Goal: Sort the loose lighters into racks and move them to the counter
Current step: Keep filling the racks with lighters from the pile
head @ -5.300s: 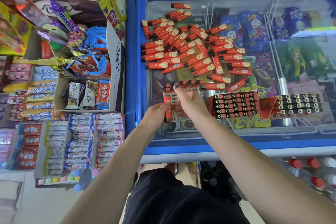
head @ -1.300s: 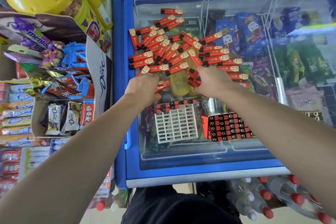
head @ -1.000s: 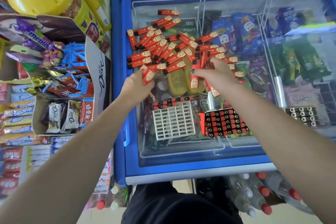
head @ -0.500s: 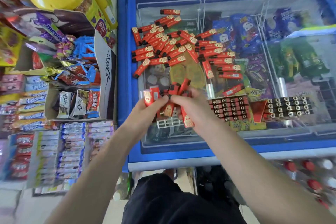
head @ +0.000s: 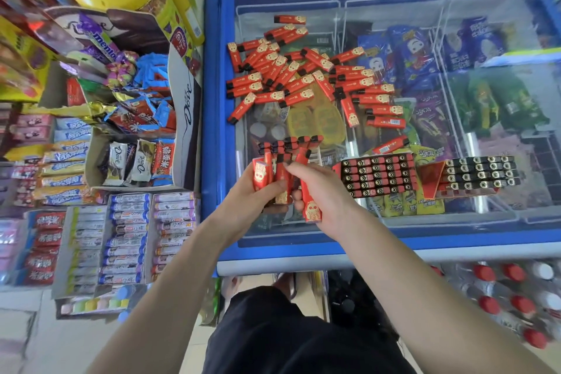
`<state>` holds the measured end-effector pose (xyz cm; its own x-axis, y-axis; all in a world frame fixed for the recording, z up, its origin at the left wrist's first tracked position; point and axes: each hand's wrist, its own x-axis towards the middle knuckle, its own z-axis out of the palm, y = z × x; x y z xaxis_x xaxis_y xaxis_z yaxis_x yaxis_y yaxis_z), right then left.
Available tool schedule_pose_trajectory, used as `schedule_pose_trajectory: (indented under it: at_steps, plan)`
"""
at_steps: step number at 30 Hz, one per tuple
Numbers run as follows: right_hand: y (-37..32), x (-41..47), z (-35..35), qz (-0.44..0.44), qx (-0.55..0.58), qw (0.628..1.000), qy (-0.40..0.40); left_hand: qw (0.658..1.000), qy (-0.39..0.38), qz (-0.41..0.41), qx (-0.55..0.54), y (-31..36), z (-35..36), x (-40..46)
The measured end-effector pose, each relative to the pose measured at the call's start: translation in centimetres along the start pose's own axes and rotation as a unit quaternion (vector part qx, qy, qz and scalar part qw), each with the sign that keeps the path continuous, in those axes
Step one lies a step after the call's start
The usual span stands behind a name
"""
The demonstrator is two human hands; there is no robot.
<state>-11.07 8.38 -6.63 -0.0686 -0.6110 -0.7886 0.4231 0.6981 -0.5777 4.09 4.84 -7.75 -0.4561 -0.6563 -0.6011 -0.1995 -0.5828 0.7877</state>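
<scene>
Both hands, left hand (head: 253, 196) and right hand (head: 321, 191), grip bunched red lighters (head: 280, 179) over the part-filled rack (head: 288, 146), likely for slotting. Loose pile (head: 306, 76) lies on the freezer lid (head: 485, 222).

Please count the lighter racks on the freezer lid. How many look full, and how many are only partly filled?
Full racks: 2
Part-filled rack: 1, mostly hidden behind the hands
Total: 3 racks
</scene>
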Motion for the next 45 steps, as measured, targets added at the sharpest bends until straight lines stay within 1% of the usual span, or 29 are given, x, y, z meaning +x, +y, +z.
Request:
schedule_pose_trajectory:
  at_steps: [2,4,8,10,15,18,21,23,30,33,37,41,42,45]
  plan:
    - [0.0,0.0,-0.1,0.001,0.01,1.0,-0.007,1.0,0.019,-0.002,-0.023,-0.1,-0.1,0.0]
    - [0.2,0.1,-0.3,-0.017,0.013,1.0,-0.004,0.998,0.039,-0.006,-0.045,-0.2,0.0,-0.1]
    - [0.6,0.3,-0.5,-0.071,-0.019,0.996,0.047,0.994,0.066,-0.025,-0.088,-0.4,0.4,-0.4]
    - [0.7,0.3,-0.6,-0.102,-0.01,0.993,0.059,0.991,0.075,-0.04,-0.106,-0.6,0.5,-0.3]
    - [1.4,0.2,-1.0,-0.134,-0.011,0.99,0.042,0.99,0.083,-0.062,-0.095,-1.2,0.7,-0.3]
    - [2.0,0.3,-1.0,-0.143,-0.015,0.988,0.046,0.994,0.063,-0.054,-0.077,-1.4,0.8,-0.2]
    - [2.3,0.2,-1.0,-0.147,0.021,0.988,0.051,0.992,0.073,-0.067,-0.082,-1.5,0.9,0.0]
    - [2.3,0.1,-1.2,-0.144,0.027,0.988,0.051,0.989,0.075,-0.083,-0.096,-1.7,0.9,0.1]
    - [2.1,0.3,-1.2,-0.177,-0.013,0.983,0.05,0.984,0.074,-0.086,-0.135,-2.5,1.1,0.5]
    - [1.8,0.2,-1.3,-0.195,-0.034,0.979,0.048,0.987,0.08,-0.079,-0.118,-2.7,1.1,0.6]
    - [1.7,0.2,-1.2,-0.19,-0.031,0.98,0.05,0.99,0.115,-0.04,-0.075,-3.2,1.1,0.9]
    - [1.4,0.5,-1.6,-0.156,-0.062,0.984,0.061,0.989,0.147,0.016,-0.019,-3.5,1.1,1.0]
    - [1.3,0.5,-1.7,-0.139,-0.054,0.987,0.055,0.988,0.149,0.027,-0.007,-3.5,1.1,1.0]
    - [1.0,0.5,-1.9,-0.079,0.027,0.996,0.027,0.987,0.151,0.049,0.03,-3.5,0.9,1.1]
